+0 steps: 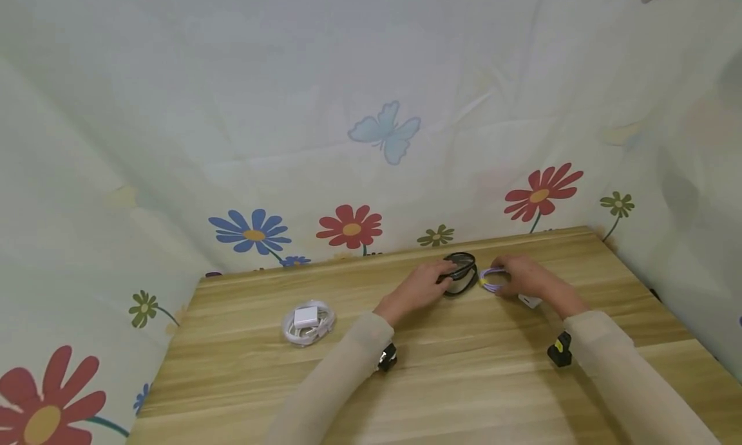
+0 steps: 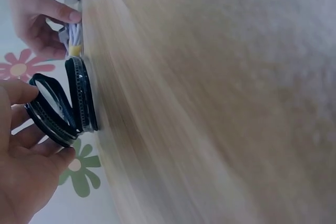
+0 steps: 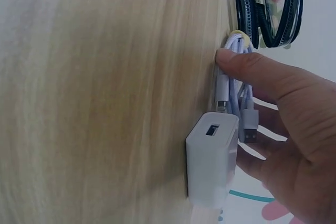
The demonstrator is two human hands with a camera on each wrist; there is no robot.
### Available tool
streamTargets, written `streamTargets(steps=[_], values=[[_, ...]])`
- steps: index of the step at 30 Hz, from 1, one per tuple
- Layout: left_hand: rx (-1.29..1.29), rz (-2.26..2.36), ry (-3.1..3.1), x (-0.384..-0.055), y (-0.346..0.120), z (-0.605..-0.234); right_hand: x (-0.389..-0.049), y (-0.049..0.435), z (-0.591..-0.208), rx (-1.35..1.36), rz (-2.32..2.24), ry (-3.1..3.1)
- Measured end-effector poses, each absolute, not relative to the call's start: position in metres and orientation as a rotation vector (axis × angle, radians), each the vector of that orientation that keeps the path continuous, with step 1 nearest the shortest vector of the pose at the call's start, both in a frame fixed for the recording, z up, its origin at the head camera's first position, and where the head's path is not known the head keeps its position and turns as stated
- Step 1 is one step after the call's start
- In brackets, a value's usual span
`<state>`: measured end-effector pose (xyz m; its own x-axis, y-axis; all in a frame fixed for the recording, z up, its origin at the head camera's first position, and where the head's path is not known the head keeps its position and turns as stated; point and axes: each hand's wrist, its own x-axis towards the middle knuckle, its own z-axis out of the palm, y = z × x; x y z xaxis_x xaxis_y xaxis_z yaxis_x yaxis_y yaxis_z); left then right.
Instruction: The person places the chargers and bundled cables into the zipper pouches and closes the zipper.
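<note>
Left hand grips a black coil, probably a cable. Right hand holds a lilac cable beside a white adapter.

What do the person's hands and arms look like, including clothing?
Long, plain cream sleeves cover both arms. The left hand and right hand wear no gloves. Each wrist carries a small black device; the right one has a yellow mark.

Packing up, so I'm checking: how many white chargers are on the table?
2: one charger with the coiled white cable on the left, another charger beside the right hand.
</note>
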<state>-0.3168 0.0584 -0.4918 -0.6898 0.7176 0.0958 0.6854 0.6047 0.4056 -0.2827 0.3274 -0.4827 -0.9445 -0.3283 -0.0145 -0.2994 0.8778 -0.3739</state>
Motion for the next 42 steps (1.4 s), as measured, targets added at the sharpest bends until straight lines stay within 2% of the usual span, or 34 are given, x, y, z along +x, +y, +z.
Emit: streamTargets(steps=[6,12,21,27,34,42], values=[[1.204,0.653,2.777,-0.316,0.06,-0.493,-0.28,0.325,-0.48,-0.461,-0.646,2.972],[1.183,0.691,2.78,-0.314,0.059,-0.494,-0.28,0.317,-0.481,-0.603,-0.66,3.043],[1.134,0.779,2.776,-0.314,0.061,-0.492,-0.278,0.306,-0.481,-0.604,-0.521,3.086],[0.97,0.97,2.747,-0.315,0.059,-0.492,-0.276,0.303,-0.478,-0.603,-0.516,3.074],[0.611,1.463,2.691,-0.318,0.062,-0.489,-0.277,0.301,-0.479,-0.627,-0.483,3.088],[0.771,1.334,2.732,-0.312,0.064,-0.487,-0.275,0.301,-0.479,-0.618,-0.49,3.089]])
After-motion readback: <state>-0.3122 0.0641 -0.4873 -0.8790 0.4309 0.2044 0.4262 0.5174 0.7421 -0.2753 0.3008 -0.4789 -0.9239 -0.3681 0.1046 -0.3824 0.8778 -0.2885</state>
